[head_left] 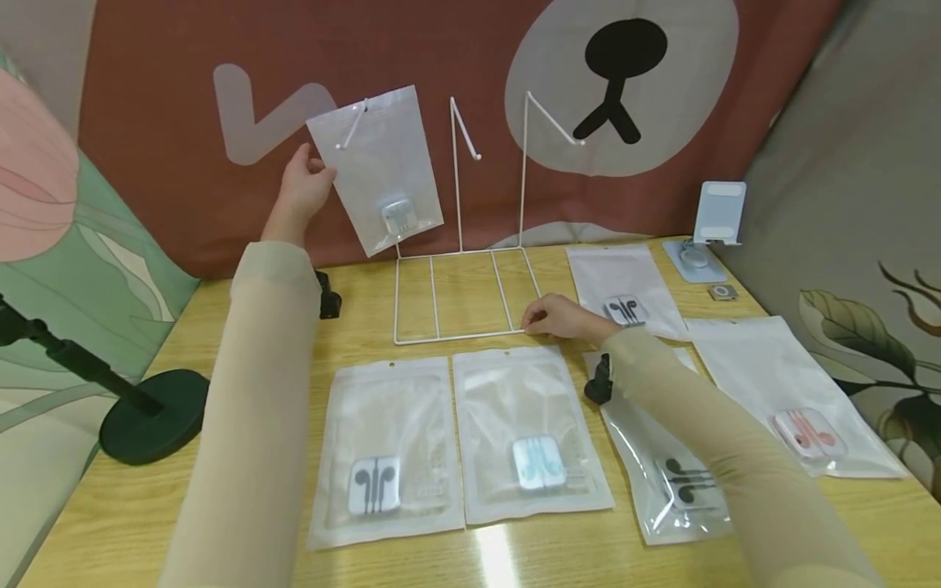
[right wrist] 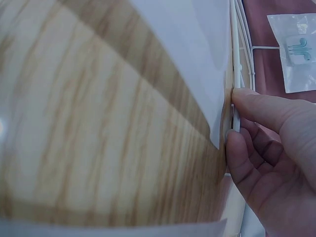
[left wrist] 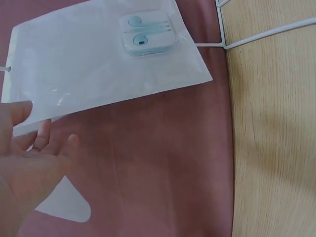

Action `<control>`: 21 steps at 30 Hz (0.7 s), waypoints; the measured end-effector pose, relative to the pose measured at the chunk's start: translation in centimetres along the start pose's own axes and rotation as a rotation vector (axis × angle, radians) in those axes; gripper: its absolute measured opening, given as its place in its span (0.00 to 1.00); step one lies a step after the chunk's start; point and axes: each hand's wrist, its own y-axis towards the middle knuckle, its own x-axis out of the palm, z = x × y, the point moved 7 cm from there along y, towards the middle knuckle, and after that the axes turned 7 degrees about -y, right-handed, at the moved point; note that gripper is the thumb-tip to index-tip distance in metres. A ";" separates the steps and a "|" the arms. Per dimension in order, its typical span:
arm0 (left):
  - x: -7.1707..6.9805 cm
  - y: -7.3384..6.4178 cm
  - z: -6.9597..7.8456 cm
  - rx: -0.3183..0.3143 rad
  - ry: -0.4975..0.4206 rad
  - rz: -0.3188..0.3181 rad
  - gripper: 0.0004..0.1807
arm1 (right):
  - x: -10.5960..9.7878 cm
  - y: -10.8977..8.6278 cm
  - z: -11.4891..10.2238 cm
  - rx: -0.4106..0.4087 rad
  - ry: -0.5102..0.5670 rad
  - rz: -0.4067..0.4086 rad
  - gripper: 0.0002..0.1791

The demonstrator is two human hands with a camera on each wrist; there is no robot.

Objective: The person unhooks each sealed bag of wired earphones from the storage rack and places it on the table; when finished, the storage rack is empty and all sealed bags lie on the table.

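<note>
A clear-and-white zip pouch [head_left: 382, 155] hangs tilted from the left hook of a white wire rack [head_left: 456, 336], its lower end swung to the right. Light-blue earphones in a square case [left wrist: 148, 32] show through the pouch. My left hand [head_left: 305, 184] holds the pouch by its left edge, thumb in front and fingers behind in the left wrist view. My right hand [head_left: 562, 317] pinches the front right corner of the rack's base wire between thumb and index finger. The rack's middle hook [head_left: 466, 131] and right hook [head_left: 555, 118] carry nothing.
Two pouches with earphones, a dark set [head_left: 375, 486] and a blue set [head_left: 539, 463], lie at the front. Three more [head_left: 625, 278] [head_left: 665, 457] [head_left: 801, 392] lie at right, one partly under my right forearm. A phone stand [head_left: 720, 212] and a black round base [head_left: 154, 416] flank them.
</note>
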 end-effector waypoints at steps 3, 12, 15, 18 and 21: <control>-0.2 0.1 0.0 0.019 -0.002 0.035 0.28 | 0.0 0.1 -0.1 0.005 0.001 0.001 0.04; -0.2 -0.5 0.1 0.066 -0.196 0.189 0.06 | 0.1 0.2 -0.1 -0.007 0.011 0.005 0.04; -0.1 -0.6 0.0 0.065 -0.287 0.201 0.05 | 0.2 0.3 -0.1 -0.013 0.013 0.005 0.03; -0.1 -0.6 0.1 0.072 -0.323 0.199 0.05 | 0.2 0.3 -0.2 -0.015 0.010 0.007 0.03; -0.2 -0.7 0.1 0.093 -0.325 0.199 0.06 | 0.1 0.3 -0.3 -0.018 0.005 0.006 0.03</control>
